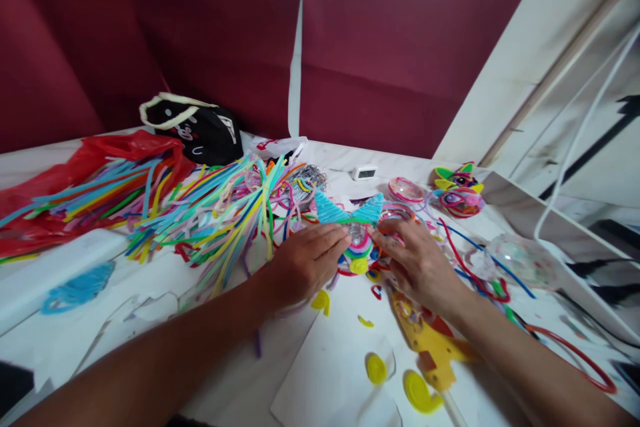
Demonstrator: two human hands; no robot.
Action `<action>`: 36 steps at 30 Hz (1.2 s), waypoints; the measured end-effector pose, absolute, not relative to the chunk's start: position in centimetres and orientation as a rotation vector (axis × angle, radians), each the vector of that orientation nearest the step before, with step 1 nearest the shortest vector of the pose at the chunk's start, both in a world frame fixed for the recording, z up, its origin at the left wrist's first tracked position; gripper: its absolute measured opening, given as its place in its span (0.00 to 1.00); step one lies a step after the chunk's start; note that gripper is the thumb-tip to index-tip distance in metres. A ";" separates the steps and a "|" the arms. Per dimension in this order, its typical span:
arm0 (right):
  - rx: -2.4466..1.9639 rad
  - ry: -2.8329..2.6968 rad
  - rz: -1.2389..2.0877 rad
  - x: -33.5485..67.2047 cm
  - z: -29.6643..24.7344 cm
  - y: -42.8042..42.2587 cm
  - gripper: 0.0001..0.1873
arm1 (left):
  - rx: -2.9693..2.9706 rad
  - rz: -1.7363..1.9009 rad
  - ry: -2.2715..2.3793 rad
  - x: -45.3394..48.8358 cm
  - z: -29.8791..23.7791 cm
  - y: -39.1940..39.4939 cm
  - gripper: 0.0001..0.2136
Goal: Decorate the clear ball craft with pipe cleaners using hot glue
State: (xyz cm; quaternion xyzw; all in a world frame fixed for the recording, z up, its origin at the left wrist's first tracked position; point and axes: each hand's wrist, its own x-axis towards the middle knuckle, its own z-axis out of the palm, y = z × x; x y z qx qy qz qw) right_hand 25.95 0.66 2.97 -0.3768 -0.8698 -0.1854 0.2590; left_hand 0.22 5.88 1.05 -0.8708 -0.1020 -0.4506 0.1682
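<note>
A pipe-cleaner craft piece (pixel 359 248) with two pointed light-blue tops, green, white and pink bands and a yellow coil at its lower edge sits in front of me. Its middle looks see-through and shiny. My left hand (pixel 311 260) grips its left side, fingers pressed together. On the right side, the bent fingers of my right hand (pixel 417 257) close on the same piece. Below my right wrist lies a yellow glue gun (pixel 431 340). Yellow coils (pixel 376 368) rest on the white sheet (pixel 327 367) nearer to me.
Bundles of coloured pipe cleaners (pixel 200 203) cover the left, beside a red plastic bag (pixel 133 147) and a black tote bag (pixel 210 137). A small white digital display (pixel 365 173) stands behind. At right are a finished-looking colourful craft (pixel 459 193) and a transparent plastic dome (pixel 525 260).
</note>
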 end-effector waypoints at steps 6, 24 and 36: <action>-1.019 -2.343 -0.497 26.0 2.8 0.6 0.28 | -2.407 -1.168 -0.304 0.1 -0.1 6.0 0.19; -1.014 -2.384 -0.664 26.0 2.9 0.8 0.23 | -2.349 -1.078 -0.313 0.4 -0.3 5.8 0.18; -0.980 -2.313 -0.476 25.6 2.5 0.8 0.24 | -2.384 -1.074 -0.338 0.4 -0.5 5.7 0.19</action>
